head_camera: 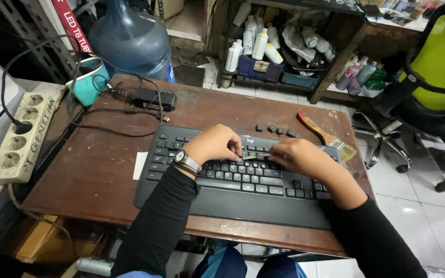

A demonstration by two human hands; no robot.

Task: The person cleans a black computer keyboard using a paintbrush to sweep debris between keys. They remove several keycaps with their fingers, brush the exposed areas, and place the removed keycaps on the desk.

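Lying flat on the brown wooden worktop (pixel 104 170): black plastic keyboard (pixel 243 180), rigid, light, best held by its edges (keycaps look small and easily lost). Left hand (pixel 215 144) and right hand (pixel 297 157) both pinch a thin metal tool (pixel 256 156) over its upper rows; loose keycaps (pixel 276 129) and a paintbrush (pixel 325 136) lie behind.

Lighting: even, moderately bright indoor light from above; soft shadows under both hands on the dark grey computer keyboard (pixel 233 175). Glare: pale sheen on the white glossy floor tiles (pixel 418 201), lower right. Dim: upper left and lower left corners. Focus: centre sharp. Distortion: wide-angle bending at edges.
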